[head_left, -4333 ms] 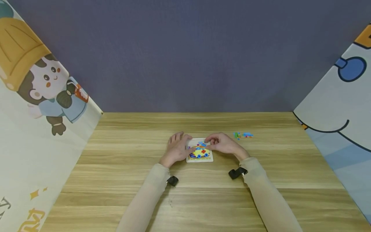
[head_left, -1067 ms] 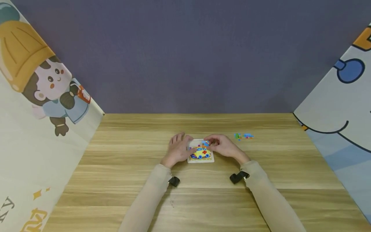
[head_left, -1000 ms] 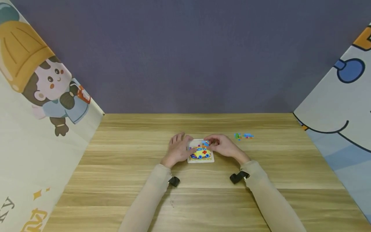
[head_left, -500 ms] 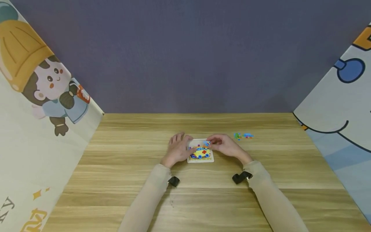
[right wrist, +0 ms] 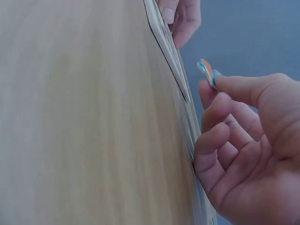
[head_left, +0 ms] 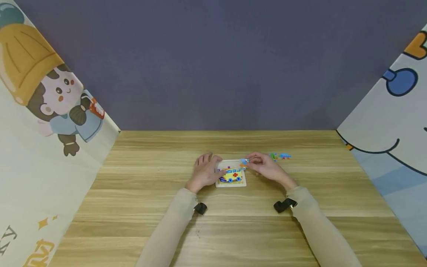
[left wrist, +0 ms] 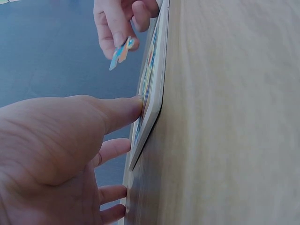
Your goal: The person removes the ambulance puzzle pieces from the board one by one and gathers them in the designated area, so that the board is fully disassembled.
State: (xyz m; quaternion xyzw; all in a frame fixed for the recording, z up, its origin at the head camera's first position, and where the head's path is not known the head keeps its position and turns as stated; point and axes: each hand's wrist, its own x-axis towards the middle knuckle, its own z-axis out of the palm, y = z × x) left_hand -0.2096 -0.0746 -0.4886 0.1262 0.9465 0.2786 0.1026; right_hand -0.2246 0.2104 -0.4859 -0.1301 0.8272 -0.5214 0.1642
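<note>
A small square jigsaw puzzle (head_left: 231, 185) with a pale frame lies on the table, showing a yellow ambulance with a red cross. Its upper part is bare board. My left hand (head_left: 204, 172) rests over the puzzle's left side, thumb pressing on the picture, the other fingers extended along the edge and the table. Between thumb and forefinger, my right hand (head_left: 268, 167) pinches a blue-and-orange puzzle piece (head_left: 244, 162) at the puzzle's upper right corner. In the left wrist view the puzzle piece (left wrist: 121, 55) is held tilted, raised off the board.
Several loose puzzle pieces (head_left: 284, 156), blue and green, lie on the wooden table (head_left: 233, 230) beyond my right hand. A dark panel (head_left: 227, 74) stands along the table's back edge. Cartoon-printed walls (head_left: 377, 122) flank both sides.
The right hand has lifted the puzzle piece away from the ambulance's top right and drawn it rightward to the corner, uncovering bare board. The left hand has stayed in place.
</note>
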